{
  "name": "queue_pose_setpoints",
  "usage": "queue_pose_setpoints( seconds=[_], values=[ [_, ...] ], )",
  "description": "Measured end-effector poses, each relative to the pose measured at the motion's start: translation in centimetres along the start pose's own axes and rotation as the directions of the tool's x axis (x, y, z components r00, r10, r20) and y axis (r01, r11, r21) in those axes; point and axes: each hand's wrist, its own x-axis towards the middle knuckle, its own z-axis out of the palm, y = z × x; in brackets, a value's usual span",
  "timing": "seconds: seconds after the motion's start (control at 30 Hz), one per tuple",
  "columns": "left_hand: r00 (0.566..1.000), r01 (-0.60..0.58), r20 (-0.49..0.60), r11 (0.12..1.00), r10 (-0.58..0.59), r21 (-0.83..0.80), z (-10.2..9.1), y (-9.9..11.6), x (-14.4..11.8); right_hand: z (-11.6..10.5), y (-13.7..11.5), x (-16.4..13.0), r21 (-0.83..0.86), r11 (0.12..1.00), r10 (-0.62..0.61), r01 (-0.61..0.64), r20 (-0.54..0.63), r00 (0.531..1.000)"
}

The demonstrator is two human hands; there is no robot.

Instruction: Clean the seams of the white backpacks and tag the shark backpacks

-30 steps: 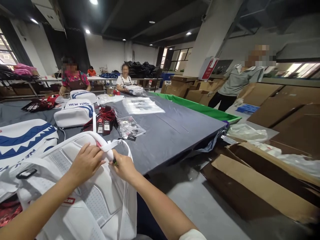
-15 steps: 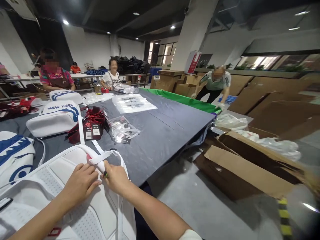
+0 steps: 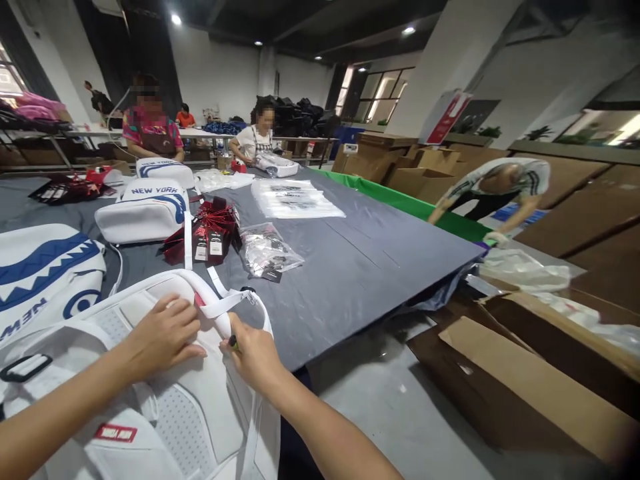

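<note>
A white backpack (image 3: 220, 407) lies with its padded back and straps facing up at the table's near edge. My left hand (image 3: 167, 333) is closed on the padded shoulder strap near the top, fingers bent into the fabric. My right hand (image 3: 253, 350) is wrapped round a small black-and-green tool (image 3: 233, 341), mostly hidden in the fist, its kind unclear. The right fingers also touch the strap's edge, just below a white webbing strap (image 3: 220, 305). A red label (image 3: 116, 433) reading NEW YORK shows lower on the backpack.
More white-and-blue backpacks (image 3: 143, 212) lie left on the grey-covered table (image 3: 350, 280). Red tags (image 3: 207, 233), a bag of small parts (image 3: 270, 250) and clear plastic bags (image 3: 297, 200) lie beyond. An open carton (image 3: 505, 373) stands right. A co-worker (image 3: 500, 187) bends at the far right; others sit across.
The view has swung left, so the scene sits further right. Both hands stay at the same strap. The co-worker on the right has bent lower.
</note>
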Motion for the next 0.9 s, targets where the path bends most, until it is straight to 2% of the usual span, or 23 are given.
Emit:
queue_pose_setpoints(
  seconds=[0.17,0.27,0.37,0.5,0.57,0.7,0.77,0.83,0.9],
  values=[
    [0.999,0.049,-0.010,0.972,-0.048,0.228,-2.5,-3.2,-1.9,-0.4,0.1,-0.8,0.016,0.999,-0.028,0.028,-0.017,0.999],
    [0.989,0.151,-0.043,0.932,-0.145,0.329,-2.9,-3.2,-2.1,-0.4,0.1,-0.8,-0.012,1.000,-0.023,0.023,-0.006,1.000],
    [0.977,0.211,-0.086,0.944,-0.196,0.255,-2.3,-0.8,-0.9,-0.3,0.2,-0.7,-0.030,0.999,-0.018,0.018,-0.004,1.000],
    [0.999,0.048,-0.008,0.997,-0.048,-0.053,-0.6,2.9,1.0,0.0,0.6,-0.8,-0.056,0.998,0.003,-0.004,-0.014,1.000],
    [0.999,0.029,-0.013,0.996,-0.030,-0.083,0.0,2.6,1.2,0.2,0.8,-0.9,-0.044,0.999,0.011,-0.012,-0.007,1.000],
    [0.996,0.037,-0.088,0.997,-0.031,0.065,0.0,-1.3,0.1,0.5,1.2,-0.6,0.001,1.000,0.022,-0.022,-0.013,1.000],
    [0.992,0.075,-0.107,0.990,-0.062,0.117,-0.2,-2.5,-0.3,0.5,1.4,-0.2,0.023,0.999,0.026,-0.025,-0.019,0.999],
    [0.989,0.134,-0.087,0.983,-0.123,0.126,-0.3,-2.2,-0.3,0.2,1.6,0.1,0.049,0.998,0.050,-0.049,-0.016,0.999],
    [0.984,0.176,-0.021,0.979,-0.174,0.099,-0.3,-0.9,-0.2,-0.4,1.8,0.1,0.069,0.993,0.096,-0.096,0.000,0.995]
  ],
)
